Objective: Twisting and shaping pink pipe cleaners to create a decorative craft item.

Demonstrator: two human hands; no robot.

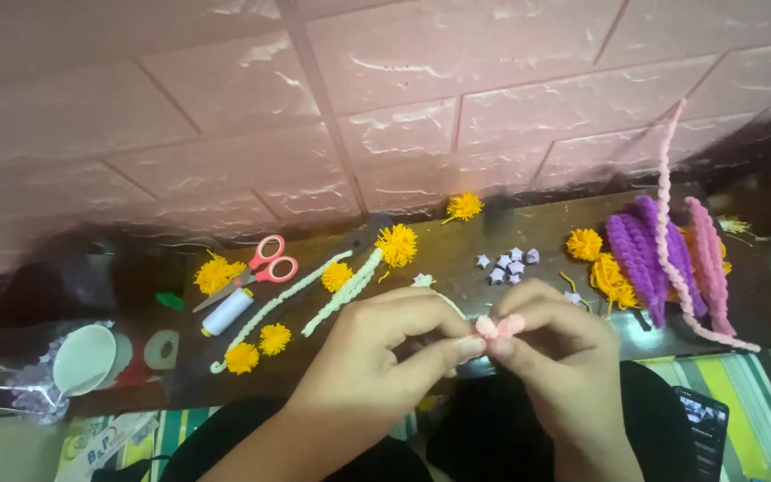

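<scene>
My left hand [377,357] and my right hand [564,357] meet in the middle foreground, fingertips pinched together on a small pink fuzzy piece [500,326]. A long twisted pink chenille strand [667,214] rises to the upper right and curls down to the table at the right. Whether it joins the pink piece in my fingers cannot be told. A pale cream strand [443,299] shows just behind my left hand's fingers.
On the dark wooden table [546,232] lie red-handled scissors [265,265], a white thread spool [227,312], cream twisted stems [341,295], yellow pompoms [396,244], small lilac paper stars [509,264], purple, pink and orange stems [644,254], tape rolls [161,350] and a phone [702,424].
</scene>
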